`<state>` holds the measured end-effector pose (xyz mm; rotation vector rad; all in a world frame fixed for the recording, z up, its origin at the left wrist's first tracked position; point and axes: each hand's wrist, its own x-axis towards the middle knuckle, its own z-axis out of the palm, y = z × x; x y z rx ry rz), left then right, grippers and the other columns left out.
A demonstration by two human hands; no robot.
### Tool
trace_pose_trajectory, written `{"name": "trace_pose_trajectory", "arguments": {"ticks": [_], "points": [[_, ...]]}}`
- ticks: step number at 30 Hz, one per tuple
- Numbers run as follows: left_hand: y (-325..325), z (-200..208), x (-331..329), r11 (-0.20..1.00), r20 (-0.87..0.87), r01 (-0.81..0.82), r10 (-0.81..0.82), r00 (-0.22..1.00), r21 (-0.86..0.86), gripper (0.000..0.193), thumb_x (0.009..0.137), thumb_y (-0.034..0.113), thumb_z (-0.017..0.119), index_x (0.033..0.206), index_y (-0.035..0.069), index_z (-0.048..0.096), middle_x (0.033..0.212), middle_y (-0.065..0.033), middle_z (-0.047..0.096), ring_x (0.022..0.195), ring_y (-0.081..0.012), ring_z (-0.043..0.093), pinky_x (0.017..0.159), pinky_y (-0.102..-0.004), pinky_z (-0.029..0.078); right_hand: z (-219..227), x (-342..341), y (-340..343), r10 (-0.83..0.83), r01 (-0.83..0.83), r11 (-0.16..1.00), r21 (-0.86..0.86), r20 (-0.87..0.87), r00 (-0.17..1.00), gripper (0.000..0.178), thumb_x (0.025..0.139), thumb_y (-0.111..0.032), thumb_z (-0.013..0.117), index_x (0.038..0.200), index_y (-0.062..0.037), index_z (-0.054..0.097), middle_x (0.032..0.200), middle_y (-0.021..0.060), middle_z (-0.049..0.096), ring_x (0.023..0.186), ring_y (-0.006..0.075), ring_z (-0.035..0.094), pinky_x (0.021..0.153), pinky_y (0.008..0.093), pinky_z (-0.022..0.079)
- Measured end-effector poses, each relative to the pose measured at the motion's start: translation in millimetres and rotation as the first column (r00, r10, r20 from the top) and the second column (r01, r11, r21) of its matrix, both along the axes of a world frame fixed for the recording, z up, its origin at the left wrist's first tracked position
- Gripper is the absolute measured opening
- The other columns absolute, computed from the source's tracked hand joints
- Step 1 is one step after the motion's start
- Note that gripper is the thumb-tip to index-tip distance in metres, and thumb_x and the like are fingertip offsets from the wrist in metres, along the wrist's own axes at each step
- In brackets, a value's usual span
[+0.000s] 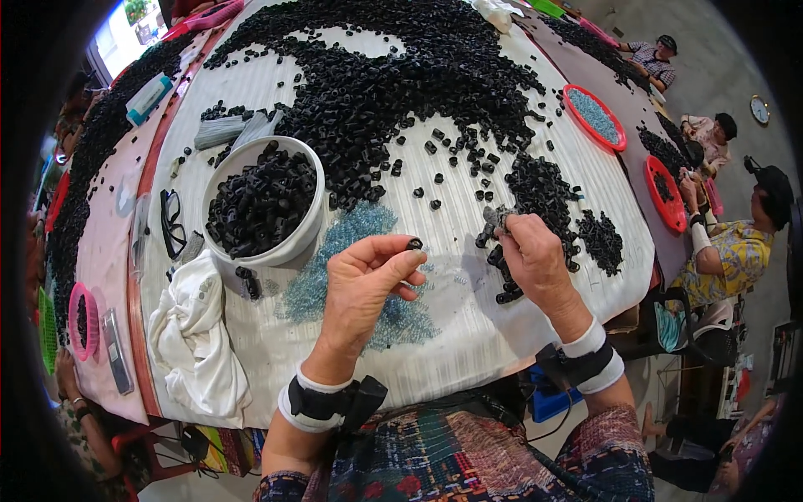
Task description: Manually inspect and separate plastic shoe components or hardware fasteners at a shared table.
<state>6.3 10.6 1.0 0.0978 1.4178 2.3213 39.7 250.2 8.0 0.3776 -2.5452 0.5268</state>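
Note:
Between thumb and forefinger, my left hand pinches a small black hollow cylindrical part. It hovers over a spread of pale blue, clear small pieces that look like tiny springs. To the right, the fingers of my right hand are closed at the edge of a little cluster of black parts. Something small and grey shows at those fingertips; its kind is unclear. A white bucket full of black parts stands left of my left hand.
A huge heap of black parts covers the table's far side. Eyeglasses, a white cloth and bundled grey strips lie left. Red baskets stand on the right-hand table, where other people sit.

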Motion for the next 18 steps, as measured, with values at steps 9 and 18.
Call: {"name": "trace_pose_trajectory", "arguments": {"ticks": [9, 18], "points": [[-1, -4, 1, 1.000, 0.028, -0.009, 0.009, 1.000, 0.000, 0.017, 0.084, 0.005, 0.066, 0.100, -0.001, 0.063, 0.088, -0.0130, 0.068, 0.068, -0.0135, 0.066, 0.052, -0.0226, 0.054, 11, -41, -18, 0.117, -0.116, 0.993, -0.011, 0.025, 0.993, 0.018, 0.078, 0.004, 0.053, 0.095, -0.0003, 0.056, 0.083, 0.0154, 0.059, 0.081, 0.0328, 0.057, 0.072, 0.0398, 0.048], [-1, -3, 1, 1.000, 0.030, -0.016, 0.016, 0.999, 0.002, 0.017, 0.084, 0.005, 0.066, 0.100, -0.002, 0.063, 0.087, -0.0124, 0.069, 0.067, -0.0127, 0.066, 0.052, -0.0224, 0.054, -15, -75, -43, 0.120, -0.132, 0.987, 0.088, 0.122, 0.985, 0.016, 0.076, 0.000, 0.055, 0.091, -0.0040, 0.055, 0.081, 0.0119, 0.056, 0.080, 0.0298, 0.057, 0.070, 0.0387, 0.050]]}}
